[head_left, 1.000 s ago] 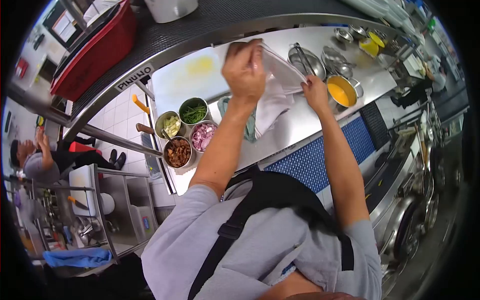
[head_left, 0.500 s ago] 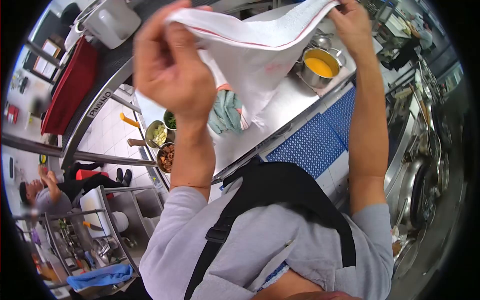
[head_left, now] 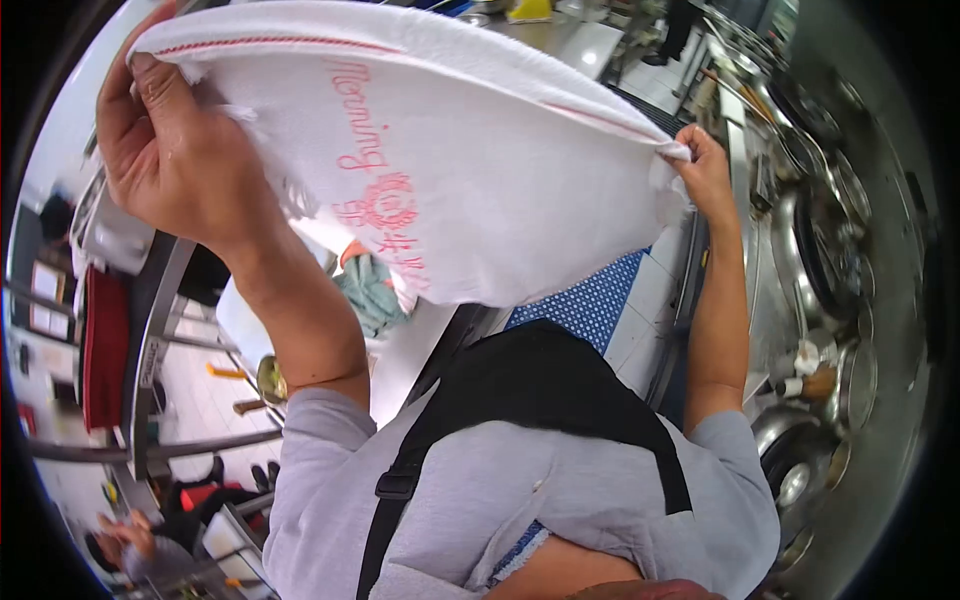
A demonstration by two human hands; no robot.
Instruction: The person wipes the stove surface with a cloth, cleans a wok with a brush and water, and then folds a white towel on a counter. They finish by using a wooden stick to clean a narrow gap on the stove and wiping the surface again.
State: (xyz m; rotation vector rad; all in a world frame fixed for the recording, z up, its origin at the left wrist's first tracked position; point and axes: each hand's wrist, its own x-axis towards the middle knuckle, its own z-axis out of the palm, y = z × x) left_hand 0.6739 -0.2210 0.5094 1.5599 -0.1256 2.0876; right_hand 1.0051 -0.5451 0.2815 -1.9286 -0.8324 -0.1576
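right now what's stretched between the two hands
In the head view, a white towel with red printed lettering and a red edge stripe spans the stretch, its corners pinched by the left hand and the right hand.

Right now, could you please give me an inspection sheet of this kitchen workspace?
Surface: stainless steel counter, mostly hidden.
Job's things: white cloth towel with red stripe and red lettering, stretched out in the air.
Clutter: crumpled teal rag on the counter; round metal bowl at its edge.
Grippers: left hand and right hand each pinch a towel corner.
Cables: nothing seen.
Surroundings: blue perforated floor mat; steel woks on the right; another person, lower left.
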